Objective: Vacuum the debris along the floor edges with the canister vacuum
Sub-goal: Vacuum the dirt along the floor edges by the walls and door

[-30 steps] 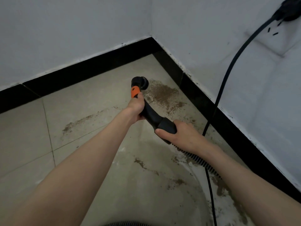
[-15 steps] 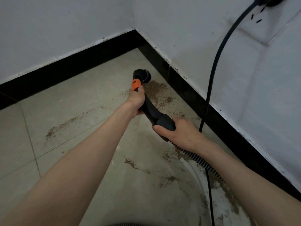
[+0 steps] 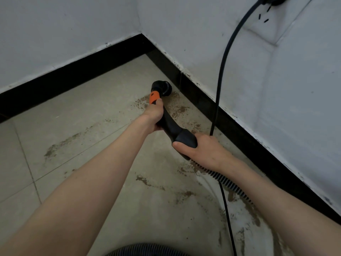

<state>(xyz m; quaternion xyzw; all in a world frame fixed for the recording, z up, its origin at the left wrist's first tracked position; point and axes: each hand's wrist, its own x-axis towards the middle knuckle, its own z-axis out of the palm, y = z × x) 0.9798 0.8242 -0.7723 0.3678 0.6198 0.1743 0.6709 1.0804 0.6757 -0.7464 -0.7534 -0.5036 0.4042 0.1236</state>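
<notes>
Brown debris (image 3: 177,109) lies beside the black baseboard (image 3: 203,100) as the left hand (image 3: 154,116) and right hand (image 3: 204,148) grip the vacuum handle (image 3: 173,128), its round nozzle (image 3: 163,88) on the tile floor (image 3: 83,111).

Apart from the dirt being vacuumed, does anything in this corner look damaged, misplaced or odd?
Yes. The power cord hangs from the wall and trails across the floor beside the right hand, near the vacuum handle. White paint along the black baseboard is chipped and speckled. Brown debris is spread out, not only along the edge.
</notes>
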